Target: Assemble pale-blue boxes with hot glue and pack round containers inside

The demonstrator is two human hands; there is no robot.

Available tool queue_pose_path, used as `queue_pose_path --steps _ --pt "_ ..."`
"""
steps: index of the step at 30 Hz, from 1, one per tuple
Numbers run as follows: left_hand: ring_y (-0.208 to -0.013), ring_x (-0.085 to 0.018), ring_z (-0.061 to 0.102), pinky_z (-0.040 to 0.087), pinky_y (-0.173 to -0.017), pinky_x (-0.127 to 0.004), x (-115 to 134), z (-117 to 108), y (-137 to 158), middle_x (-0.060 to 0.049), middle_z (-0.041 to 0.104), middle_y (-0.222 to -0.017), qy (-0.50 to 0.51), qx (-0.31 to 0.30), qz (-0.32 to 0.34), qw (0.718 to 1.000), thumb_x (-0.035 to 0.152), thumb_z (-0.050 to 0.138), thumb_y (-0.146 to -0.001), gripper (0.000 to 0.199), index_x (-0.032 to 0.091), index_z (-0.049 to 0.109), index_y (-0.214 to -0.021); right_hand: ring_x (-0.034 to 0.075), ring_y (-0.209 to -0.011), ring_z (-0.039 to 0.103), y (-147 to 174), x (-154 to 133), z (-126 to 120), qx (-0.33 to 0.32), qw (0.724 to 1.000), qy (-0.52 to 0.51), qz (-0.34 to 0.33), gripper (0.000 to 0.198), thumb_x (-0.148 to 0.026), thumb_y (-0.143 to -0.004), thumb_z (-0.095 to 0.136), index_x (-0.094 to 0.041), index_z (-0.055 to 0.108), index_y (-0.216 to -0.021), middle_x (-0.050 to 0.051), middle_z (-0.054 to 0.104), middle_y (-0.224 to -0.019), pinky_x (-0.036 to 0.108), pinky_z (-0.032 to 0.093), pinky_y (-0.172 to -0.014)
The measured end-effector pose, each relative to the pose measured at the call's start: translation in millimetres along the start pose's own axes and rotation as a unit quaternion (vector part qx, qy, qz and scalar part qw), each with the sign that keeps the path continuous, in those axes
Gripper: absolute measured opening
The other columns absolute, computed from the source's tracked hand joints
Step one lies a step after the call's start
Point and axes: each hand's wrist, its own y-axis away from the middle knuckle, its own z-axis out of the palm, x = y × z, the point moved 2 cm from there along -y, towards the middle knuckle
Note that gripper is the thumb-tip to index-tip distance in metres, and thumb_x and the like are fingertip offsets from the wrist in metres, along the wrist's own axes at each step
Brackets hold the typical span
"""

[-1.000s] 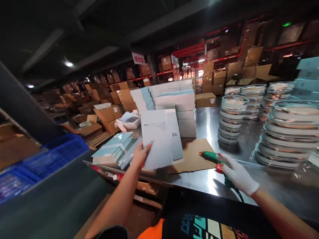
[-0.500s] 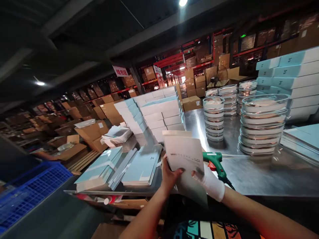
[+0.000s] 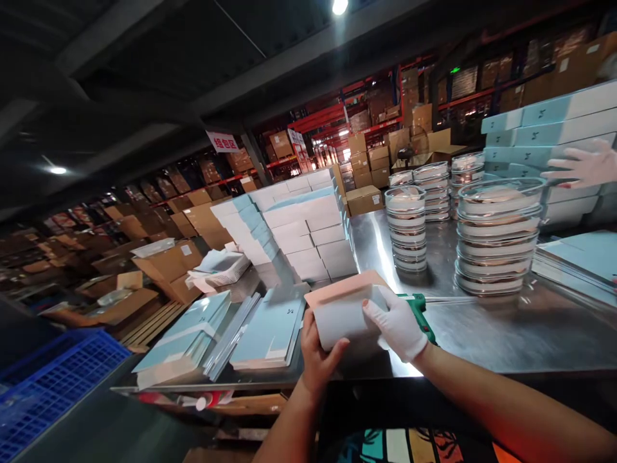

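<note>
Folded card (image 3: 340, 316): pale grey-white, peach-tinted along the top
Right hand (image 3: 401, 325): gloved in plain white
Glue gun (image 3: 420, 313): green
Flat pack (image 3: 264, 334): light blue, white edge, small dark mark
Crate (image 3: 62, 386): blue grid
Shirt (image 3: 399, 445): black; turquoise, cream, tan and orange-red blocks
Sign (image 3: 222, 141): white, red characters

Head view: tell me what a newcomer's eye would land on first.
Likely the folded white cardboard at lower middle, held between the bare left hand and the white-gloved right hand. Next, perhaps, the shiny stack of glassy dishes on the metal table, to the right of the cardboard. The green glue gun, partly hidden behind the right hand, also stands out.
</note>
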Motion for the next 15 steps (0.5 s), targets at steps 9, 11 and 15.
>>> queue_pose_path --steps 9,11,15 --pt "-0.125 -0.032 0.07 0.059 -0.105 -0.046 -2 -2 14 -0.01 0.074 -0.122 -0.006 -0.021 0.104 0.994 0.045 0.084 -0.092 0.045 0.029 0.07 -0.131 0.026 -0.119 0.072 -21 23 -20 0.048 0.988 0.117 -0.084 0.04 -0.035 -0.096 0.05 -0.026 0.063 -0.133 0.009 0.073 -0.131 0.042 0.058 -0.108" --pt "-0.122 -0.031 0.07 0.058 -0.105 -0.044 -3 -12 7 -0.008 0.075 -0.114 -0.027 0.029 0.09 0.995 0.046 0.084 -0.091 0.039 0.028 0.072 -0.123 0.028 -0.125 0.07 -29 32 -39 0.008 0.967 0.254 -0.023 0.041 -0.039 -0.104 0.048 -0.023 0.063 -0.138 0.013 0.07 -0.138 0.042 0.057 -0.109" --pt "-0.115 -0.031 0.069 0.055 -0.104 -0.045 -5 -32 -4 -0.007 0.074 -0.116 -0.04 0.103 -0.024 0.994 0.053 0.083 -0.087 0.043 0.025 0.074 -0.118 0.043 -0.12 0.072 -34 62 -79 -0.015 0.893 0.43 0.131 0.044 -0.03 -0.086 0.079 -0.011 0.072 -0.124 0.026 0.074 -0.123 0.052 0.056 -0.104"
